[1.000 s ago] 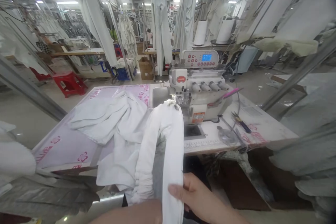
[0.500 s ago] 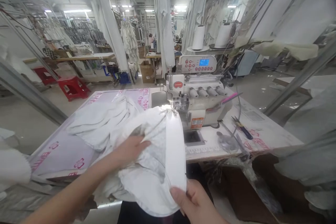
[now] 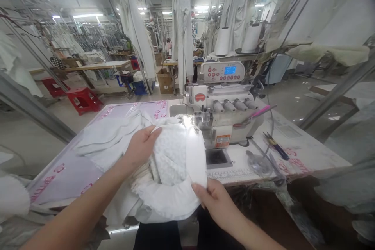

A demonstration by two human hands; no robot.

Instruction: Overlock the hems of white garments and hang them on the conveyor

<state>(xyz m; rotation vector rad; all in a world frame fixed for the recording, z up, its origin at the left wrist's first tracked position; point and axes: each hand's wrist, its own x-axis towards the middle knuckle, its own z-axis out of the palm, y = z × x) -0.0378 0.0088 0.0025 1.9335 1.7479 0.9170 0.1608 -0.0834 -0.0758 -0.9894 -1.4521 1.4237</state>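
A white garment (image 3: 172, 164) lies bunched on the sewing table (image 3: 295, 152), its far end under the presser foot of a white overlock sewing machine (image 3: 222, 119). My left hand (image 3: 140, 146) grips the fabric's upper left fold. My right hand (image 3: 215, 201) pinches the garment's near right edge at the table's front. More white cloth (image 3: 108, 138) spreads to the left of my left hand.
Scissors (image 3: 275, 146) and a clear plastic piece (image 3: 259, 164) lie right of the machine. Thread cones (image 3: 223, 41) stand behind it. Red stools (image 3: 83, 99), cardboard boxes (image 3: 164, 80) and hanging white fabric (image 3: 183, 27) fill the floor beyond. A metal post (image 3: 32, 103) slants at left.
My left hand came up from the bottom edge onto the fabric and moved toward the machine. My right hand rose with the garment's edge. The long hanging sleeve is now gathered on the table.
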